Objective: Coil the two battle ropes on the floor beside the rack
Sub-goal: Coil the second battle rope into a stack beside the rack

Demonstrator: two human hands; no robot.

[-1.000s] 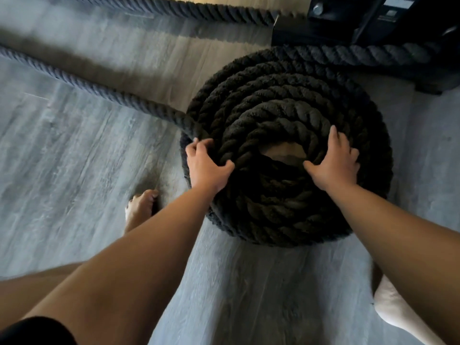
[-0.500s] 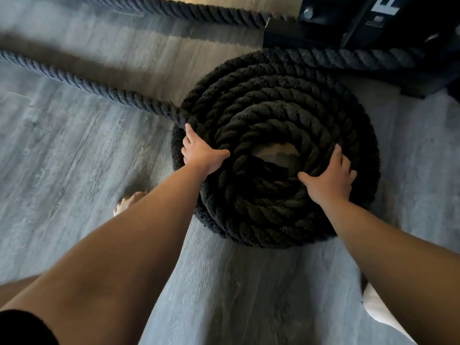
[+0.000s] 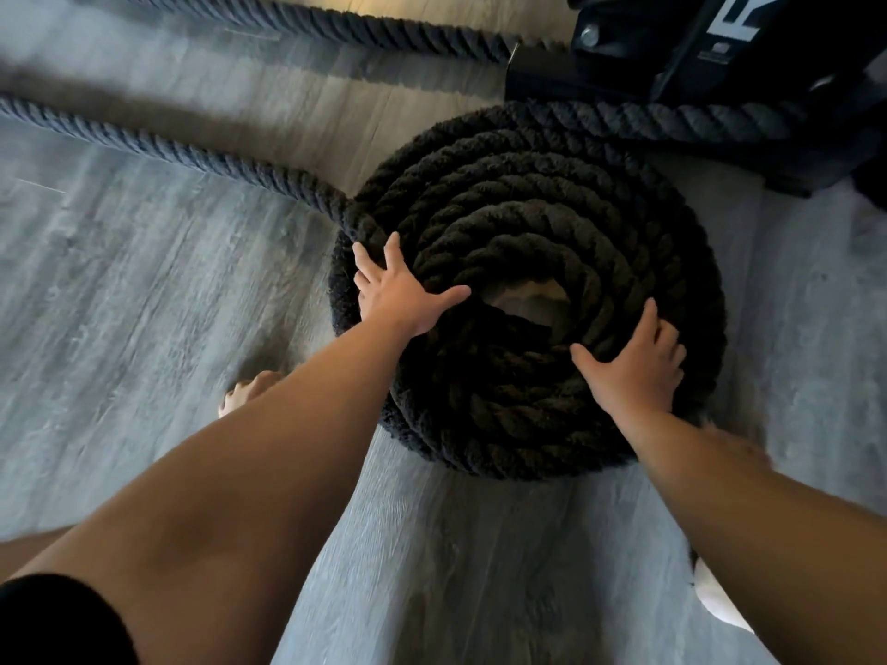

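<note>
While the black battle-rope coil [image 3: 528, 261] lies on the grey floor [image 3: 144, 304] just beside the black rack base [image 3: 672, 64] | left hand [image 3: 401, 295] flat, fingers spread, on coil's left | right hand [image 3: 638, 367] flat on its near-right | uncoiled rope [image 3: 168, 148] trails left.

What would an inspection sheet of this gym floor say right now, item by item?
Surface: grey wood-look floor, bare where visible.
Job's things: coiled rope stacked in rings by the rack base; straight rope feeds into its left side; second rope lies uncoiled farther back.
Clutter: nothing seen.
Grippers: left hand flat, fingers spread on the coil's left; right hand pressed flat on its right.
Cables: nothing seen.
Surroundings: bare foot on the floor at left; white sock at right.
</note>
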